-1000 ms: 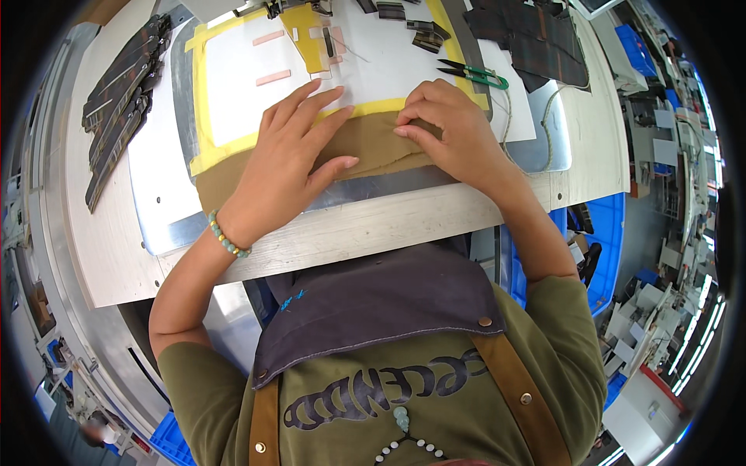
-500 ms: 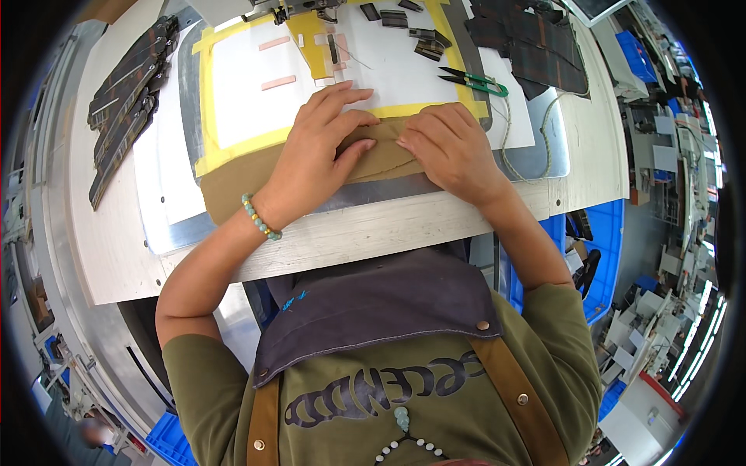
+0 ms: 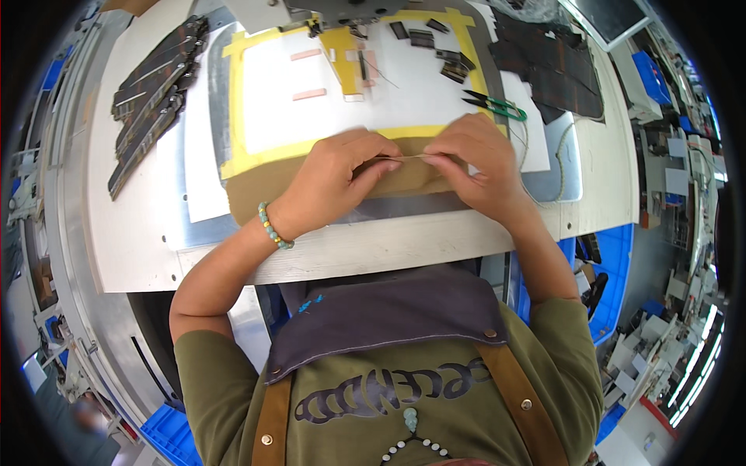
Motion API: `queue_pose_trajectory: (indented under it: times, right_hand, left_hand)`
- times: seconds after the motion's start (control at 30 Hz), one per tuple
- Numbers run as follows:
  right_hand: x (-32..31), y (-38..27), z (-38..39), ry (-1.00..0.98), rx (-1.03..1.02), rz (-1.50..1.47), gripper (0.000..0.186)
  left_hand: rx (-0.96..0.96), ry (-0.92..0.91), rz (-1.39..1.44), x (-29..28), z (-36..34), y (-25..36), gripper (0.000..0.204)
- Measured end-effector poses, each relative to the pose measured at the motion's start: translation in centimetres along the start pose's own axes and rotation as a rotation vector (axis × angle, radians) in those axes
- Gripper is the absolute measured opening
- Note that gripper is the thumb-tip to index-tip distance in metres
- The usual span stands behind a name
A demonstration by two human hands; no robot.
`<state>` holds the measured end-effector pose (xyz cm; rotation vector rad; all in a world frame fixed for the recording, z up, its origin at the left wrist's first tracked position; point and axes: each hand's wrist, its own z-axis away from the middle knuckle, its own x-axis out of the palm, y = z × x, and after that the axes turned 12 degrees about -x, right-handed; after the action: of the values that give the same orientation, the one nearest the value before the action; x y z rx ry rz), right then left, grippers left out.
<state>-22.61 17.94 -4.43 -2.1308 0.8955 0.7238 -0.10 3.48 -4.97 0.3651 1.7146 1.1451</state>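
Both hands are closed in a pinch over the near edge of the work surface. Between their fingertips a thin, pale brown strip [image 3: 412, 157] is stretched; it shows edge-on, so I cannot tell whether it is cloth. My left hand [image 3: 334, 172] grips its left end and my right hand [image 3: 483, 165] its right end. Beneath them lies a brown covering [image 3: 260, 188] along the front of a white sheet [image 3: 272, 74] bordered with yellow tape [image 3: 284, 147]. Thread snips [image 3: 505, 109] with green handles lie beyond my right hand.
A mustard piece [image 3: 340, 54] and pink strips [image 3: 309, 94] lie beneath the machine head [image 3: 342, 11]. Small dark pieces [image 3: 422, 38] are beside them. Dark plaid pieces are stacked left [image 3: 151, 105] and right [image 3: 552, 70]. A blue crate [image 3: 618, 272] stands below the table, right.
Both hands have lifted off the brown covering and drawn slightly nearer to me, raising the strip taut between them. The whole view has shifted, so the table appears further right.
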Motion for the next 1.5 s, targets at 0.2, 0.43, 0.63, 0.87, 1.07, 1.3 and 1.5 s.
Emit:
queue_pose_trajectory:
  times: [0.2, 0.43, 0.63, 0.87, 1.07, 1.3, 1.5]
  right_hand:
    - [-2.5, -1.5, -3.7, 0.141, 0.217, -0.184, 0.006]
    - [1.8, 0.8, -6.1, 0.086, 0.455, -0.397, 0.016]
    - [7.6, 3.4, -9.2, 0.028, 0.484, -0.484, 0.024]
    - [6.8, 3.3, -9.7, -0.152, 0.532, -0.489, 0.031]
    - [4.2, 2.3, -7.2, -0.313, 0.266, -0.219, 0.060]
    - [2.9, 3.6, -5.4, -0.223, 0.228, -0.371, 0.052]
    - [3.2, 2.5, -6.5, -0.188, 0.277, -0.565, 0.046]
  left_hand:
    - [-0.300, -0.306, 0.225, -9.8, 2.3, -0.5, 0.026]
    - [-0.718, 0.076, -0.195, -20.8, 5.8, -1.2, 0.022]
    - [-0.077, 0.268, -0.630, -15.1, 2.7, -6.2, 0.049]
    - [-0.035, 0.108, -0.126, -6.8, -2.5, -6.1, 0.031]
    - [-0.197, 0.021, 0.489, -7.9, -3.3, -10.7, 0.010]
    - [0.049, 0.065, -0.142, -7.4, -2.8, -6.8, 0.032]
    - [0.128, 0.037, -0.314, -5.1, -3.3, -6.5, 0.041]
